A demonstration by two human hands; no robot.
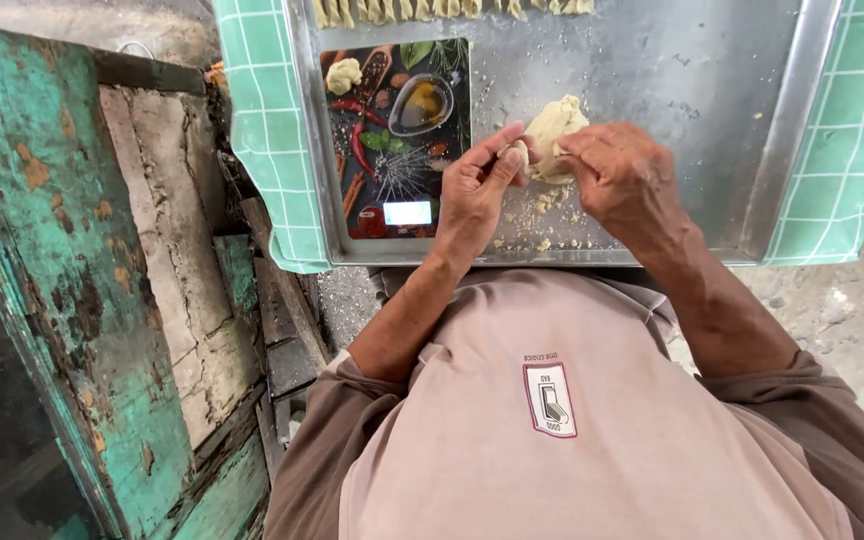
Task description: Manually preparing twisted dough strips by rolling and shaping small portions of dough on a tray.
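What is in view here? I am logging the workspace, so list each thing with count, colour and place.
lump of pale yellow dough: one, held by both hands over the tray.
small pale dough pieces: a row, count unclear, tray's far edge.
dough crumbs: many, pale, tray's near part.
flat kitchen scale with a spice picture: one, dark, tray's left side.
metal tray: one, silver.
green checked cloth: one, under the tray.
peeling teal wooden panel: one, left.
left hand: pinching dough.
right hand: gripping the lump.
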